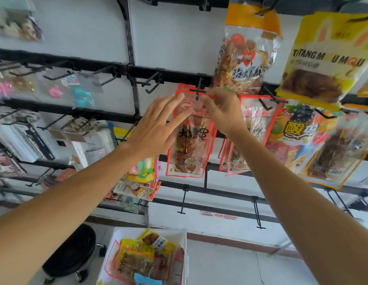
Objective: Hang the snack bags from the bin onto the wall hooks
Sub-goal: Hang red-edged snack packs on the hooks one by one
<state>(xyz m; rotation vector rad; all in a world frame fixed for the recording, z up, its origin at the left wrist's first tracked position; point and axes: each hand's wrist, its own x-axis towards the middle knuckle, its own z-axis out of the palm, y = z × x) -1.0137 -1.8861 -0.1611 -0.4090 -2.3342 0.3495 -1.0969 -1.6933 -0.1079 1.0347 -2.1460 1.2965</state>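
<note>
Red-bordered clear plastic snack bag of brown skewers (189, 140) hangs with its top at the black metal wall hook (198, 90), in front of more bags of the same kind. The right hand (222, 112) pinches the bag's top edge just beside the hook. The left hand (158, 124) is released, fingers straight and spread, fingertips touching the bag's upper left corner. Below, a white plastic bin (186, 264) holds more yellow and red snack packets (137, 260).
</note>
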